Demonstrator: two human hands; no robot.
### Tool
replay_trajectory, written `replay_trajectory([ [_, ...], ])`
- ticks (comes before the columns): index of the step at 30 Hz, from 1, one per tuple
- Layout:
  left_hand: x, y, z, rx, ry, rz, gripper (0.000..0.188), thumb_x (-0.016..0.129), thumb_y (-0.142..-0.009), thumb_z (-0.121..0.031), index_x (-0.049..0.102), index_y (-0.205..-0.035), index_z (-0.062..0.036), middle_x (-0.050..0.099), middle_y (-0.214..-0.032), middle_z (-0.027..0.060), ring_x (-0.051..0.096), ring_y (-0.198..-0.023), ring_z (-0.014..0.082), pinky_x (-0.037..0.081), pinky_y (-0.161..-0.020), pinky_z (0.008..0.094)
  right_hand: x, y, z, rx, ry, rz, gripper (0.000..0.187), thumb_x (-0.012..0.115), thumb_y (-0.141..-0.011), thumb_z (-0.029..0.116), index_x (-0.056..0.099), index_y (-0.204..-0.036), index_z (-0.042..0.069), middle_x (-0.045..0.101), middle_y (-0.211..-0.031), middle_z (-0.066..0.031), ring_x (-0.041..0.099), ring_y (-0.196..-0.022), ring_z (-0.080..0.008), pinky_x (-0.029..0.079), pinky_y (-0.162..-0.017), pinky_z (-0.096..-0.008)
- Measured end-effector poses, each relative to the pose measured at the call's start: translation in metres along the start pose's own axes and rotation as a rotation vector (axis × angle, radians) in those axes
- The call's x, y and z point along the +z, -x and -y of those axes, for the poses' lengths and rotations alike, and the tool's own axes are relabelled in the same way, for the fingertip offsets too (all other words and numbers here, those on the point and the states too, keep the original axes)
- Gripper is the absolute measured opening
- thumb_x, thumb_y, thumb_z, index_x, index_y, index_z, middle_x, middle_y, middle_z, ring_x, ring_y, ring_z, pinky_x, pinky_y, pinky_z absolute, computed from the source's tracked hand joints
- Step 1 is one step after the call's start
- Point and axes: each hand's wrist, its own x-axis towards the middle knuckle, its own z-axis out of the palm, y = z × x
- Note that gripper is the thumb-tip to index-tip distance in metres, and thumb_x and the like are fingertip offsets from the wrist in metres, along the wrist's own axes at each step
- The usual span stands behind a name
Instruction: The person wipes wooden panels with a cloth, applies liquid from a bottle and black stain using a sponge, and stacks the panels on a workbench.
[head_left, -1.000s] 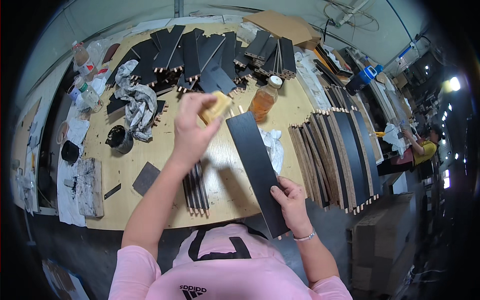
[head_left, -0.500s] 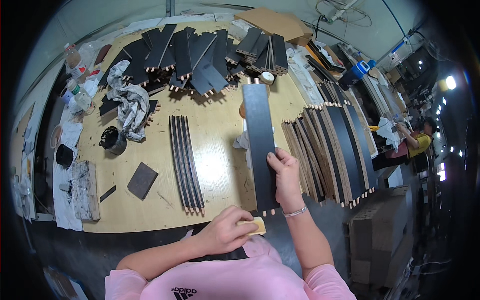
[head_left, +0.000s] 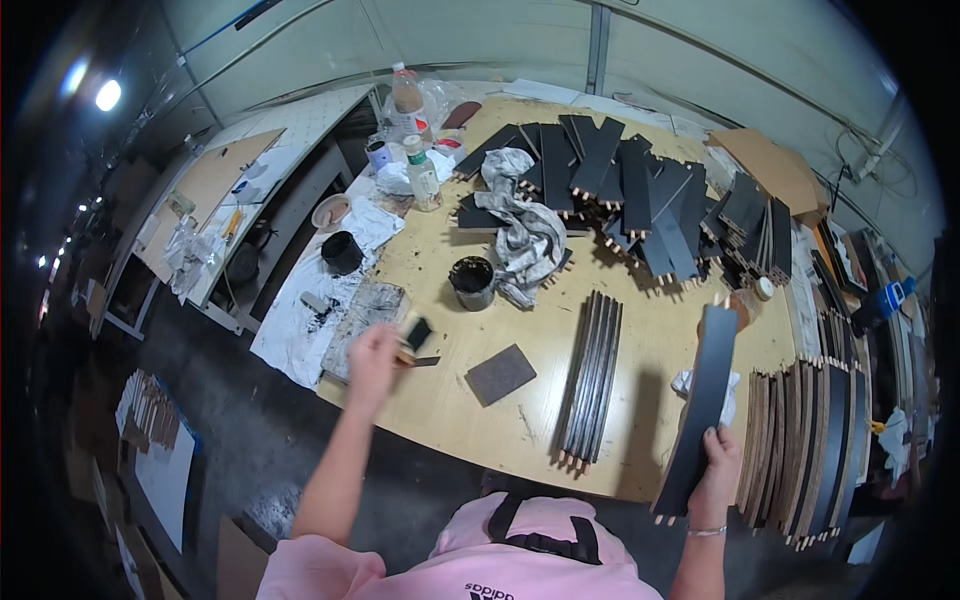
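I have a long black board [head_left: 700, 400] in my right hand [head_left: 716, 470], thumb across its face and fingers behind, gripping its right edge below the middle. The board stands slightly tilted at the right part of the table [head_left: 480, 430], its lower end reaching past the near edge; small wooden pegs stick out at both ends.

My left hand [head_left: 373, 362] is well apart from it, closed around a small sponge [head_left: 408, 342], tan with a black face and somewhat blurred. That hand is beside a grey block [head_left: 382, 298] smeared with black, and a thin dark strip [head_left: 427, 361] lies just by the sponge.

Between my hands are a dark square sheet [head_left: 501, 375] and a row of narrow black boards [head_left: 590, 380] set on edge, side by side. Behind the sheet I see a cup [head_left: 472, 284] smeared black inside and a stained rag [head_left: 530, 240]. A loose pile of black boards [head_left: 640, 195] covers the back. More boards [head_left: 815, 440] stand packed to the right of my right hand, and a white-capped bottle [head_left: 746, 306] is partly behind the one I hold.
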Motion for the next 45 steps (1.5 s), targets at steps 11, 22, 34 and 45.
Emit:
replay_trajectory([
  [11, -0.139, -0.101, 0.082, -0.011, -0.821, -0.322, 0.039, 0.052, -0.114, -0.033, 0.073, -0.113, -0.0001, 0.077, -0.096, 0.0212, 0.076, -0.086, 0.0371, 0.058, -0.075, 0.0494, 0.025, 0.031, -0.03, 0.087, -0.112, 0.011, 0.015, 0.067, -0.104, 0.003, 0.075, -0.115, -0.001, 0.078, -0.106, -0.0029, 0.069, -0.093, -0.0097, 0.055, -0.087, -0.0278],
  [22, 0.336, 0.092, -0.049, 0.717, -0.439, 0.951, 0.049, 0.081, -0.096, -0.03, 0.07, -0.137, -0.0062, 0.068, -0.139, 0.0186, 0.063, -0.132, 0.0393, 0.051, -0.114, 0.048, -0.053, 0.076, 0.004, -0.014, -0.177, -0.237, 0.017, 0.065, -0.107, 0.002, 0.074, -0.12, -0.006, 0.079, -0.11, -0.0068, 0.072, -0.092, -0.0114, 0.057, -0.087, -0.0276],
  [34, 0.564, 0.136, -0.007, 0.63, -0.47, 1.049, 0.063, 0.075, -0.087, -0.008, 0.068, -0.15, -0.0118, 0.059, -0.154, 0.025, 0.062, -0.136, 0.0442, 0.053, -0.11, 0.0529, -0.131, 0.063, 0.022, -0.106, -0.162, -0.344, 0.02, 0.065, -0.109, 0.005, 0.075, -0.121, -0.006, 0.079, -0.112, -0.0062, 0.07, -0.098, -0.0098, 0.055, -0.091, -0.028],
  [45, 0.395, 0.247, -0.083, 1.192, 0.066, 1.466, 0.048, 0.077, -0.075, -0.007, 0.084, -0.121, -0.0183, 0.076, -0.133, 0.0092, 0.064, -0.095, 0.0312, 0.054, -0.086, 0.0439, -0.161, 0.001, 0.02, -0.184, -0.065, -0.371, 0.014, 0.061, -0.112, 0.007, 0.071, -0.104, 0.0, 0.07, -0.098, 0.0017, 0.06, -0.092, -0.0054, 0.049, -0.083, -0.0251],
])
